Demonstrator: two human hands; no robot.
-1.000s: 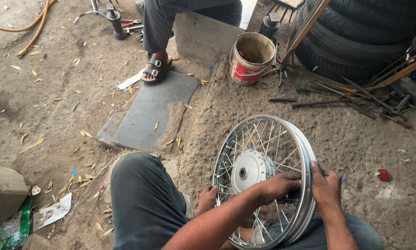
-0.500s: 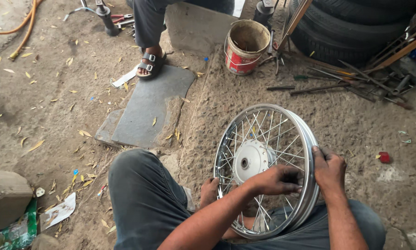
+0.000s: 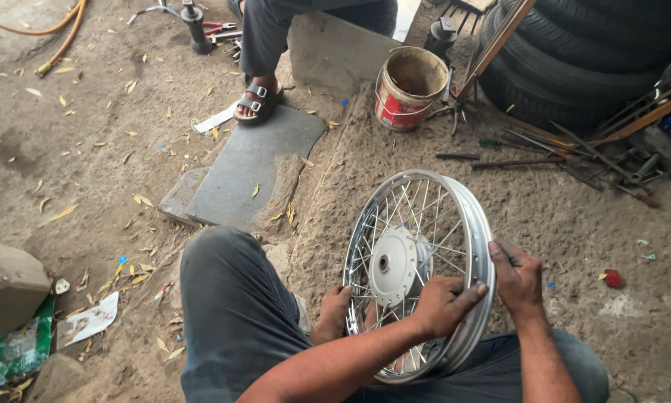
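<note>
Head view: wheel [image 3: 417,269] stood upright on the sandy floor [image 3: 574,216] between the knees; left hand [image 3: 444,302] and right hand [image 3: 516,276] each clasped its right rim.

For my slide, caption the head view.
Both hands, left hand and right hand, grip a shiny spoked metal wheel rim upright.

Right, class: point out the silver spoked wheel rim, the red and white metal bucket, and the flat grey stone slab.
silver spoked wheel rim [image 3: 476,224]: head view, on the outer metal band.
red and white metal bucket [image 3: 395,109]: head view, on its painted side wall.
flat grey stone slab [image 3: 250,168]: head view, on its bare top face.
</note>
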